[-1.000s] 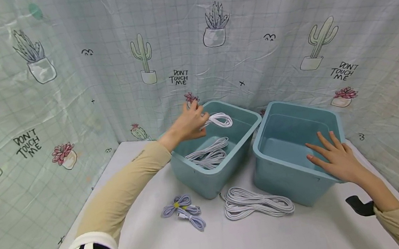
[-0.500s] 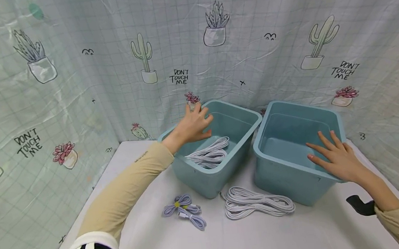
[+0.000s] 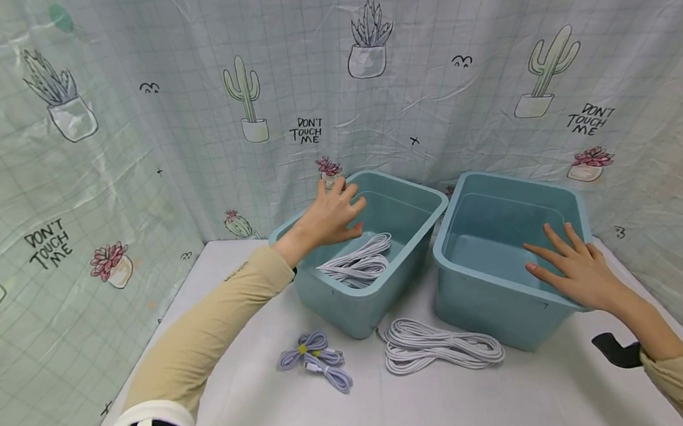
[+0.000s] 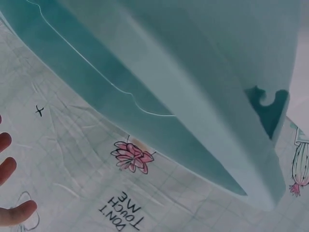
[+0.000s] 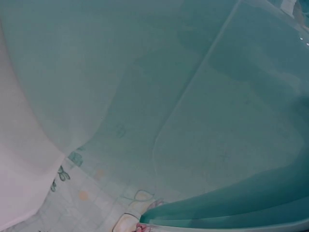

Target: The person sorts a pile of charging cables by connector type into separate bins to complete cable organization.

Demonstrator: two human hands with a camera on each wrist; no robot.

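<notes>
My left hand [image 3: 332, 215] hovers over the left teal bin [image 3: 404, 262], fingers spread and loosely bent, with nothing in it. Below it in that bin lie bundled white cables [image 3: 361, 260]. A few of its fingertips [image 4: 19, 212] show at the left edge of the left wrist view, beside the bin's rim. Over the near right rim of the right teal bin [image 3: 485, 295] reaches my right hand [image 3: 582, 272], its fingers spread and straight; it holds nothing. The right wrist view shows teal bin wall without any fingers.
On the white table [image 3: 434, 410], in front of the bins, lie a large coiled white cable [image 3: 441, 345] and small lavender cables [image 3: 315, 359] with yellow ties. A cactus-printed curtain [image 3: 200, 151] hangs close behind and at both sides.
The white cable bundle that my left hand held has been let go and lies in the left bin. The left hand's fingers have spread. My right hand has stayed in place.
</notes>
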